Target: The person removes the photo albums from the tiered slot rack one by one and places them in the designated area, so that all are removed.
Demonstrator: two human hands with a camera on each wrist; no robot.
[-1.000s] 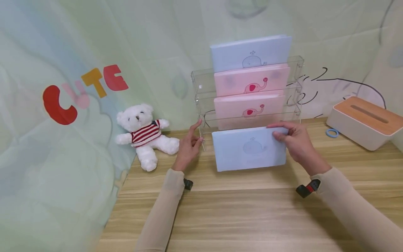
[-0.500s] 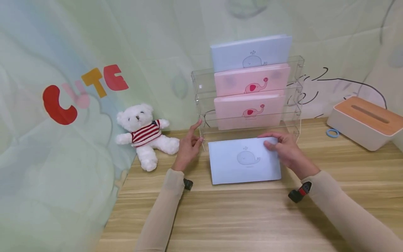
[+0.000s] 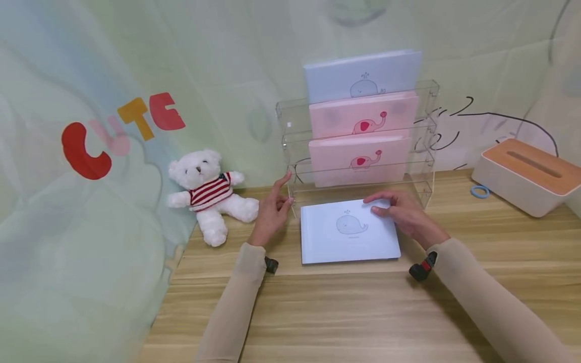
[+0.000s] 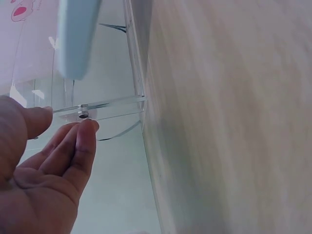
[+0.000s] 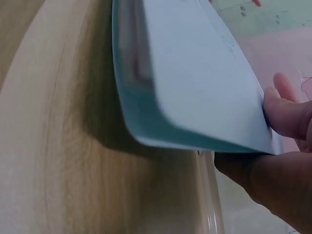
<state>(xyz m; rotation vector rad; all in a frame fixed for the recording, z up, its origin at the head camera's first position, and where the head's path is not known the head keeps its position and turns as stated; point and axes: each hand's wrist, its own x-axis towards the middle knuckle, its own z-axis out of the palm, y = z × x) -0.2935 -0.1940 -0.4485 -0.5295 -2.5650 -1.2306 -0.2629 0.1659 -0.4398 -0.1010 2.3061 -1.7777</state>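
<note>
In the head view, a pale blue album (image 3: 336, 244) with a whale drawing lies nearly flat just above or on the table, in front of a clear acrylic rack (image 3: 363, 177). My right hand (image 3: 406, 217) grips the album's back right corner, thumb on the cover and fingers behind; the right wrist view shows the thumb (image 5: 287, 114) pressing the cover's edge. With thumb and fingers, my left hand (image 3: 271, 214) pinches the rack's left side, also seen in the left wrist view as a clear panel (image 4: 114, 103). Two pink elephant albums (image 3: 358, 166) and another blue whale album (image 3: 333, 80) stand in the rack's upper tiers.
A white teddy bear (image 3: 197, 174) in a striped shirt sits left of the rack. To the right stand a tissue box (image 3: 513, 176) with a wooden lid and a small blue ring (image 3: 479, 191). A printed cloth (image 3: 227, 65) hangs behind the wooden table (image 3: 317, 317).
My right hand has brought the blue album down and forward from the rack's front, tilting it from upright to nearly flat. The left hand has stayed at the rack's side.
</note>
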